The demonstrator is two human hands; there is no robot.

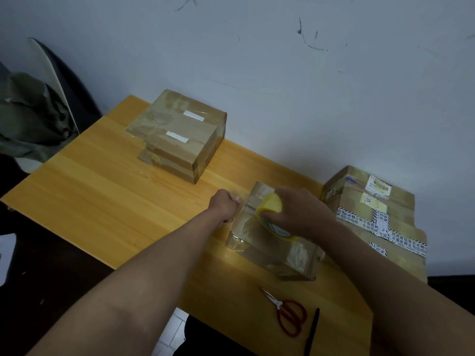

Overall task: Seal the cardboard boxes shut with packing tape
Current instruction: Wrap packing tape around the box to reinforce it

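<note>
The right hand [303, 214] grips the tape roll [272, 214] atop the small box [272, 253]; the left hand [225, 205], curled, pinches at the box's far-left edge.

tape roll [273, 204]: yellow | boxes [180, 134]: brown | scissors [290, 316]: red handles | table [102, 191]: orange-yellow wood grain

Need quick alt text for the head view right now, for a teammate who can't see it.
A person's right hand holds a yellow tape roll on a small cardboard box on a wooden table, while the left hand grips the box's left edge. Red scissors lie nearer.
</note>
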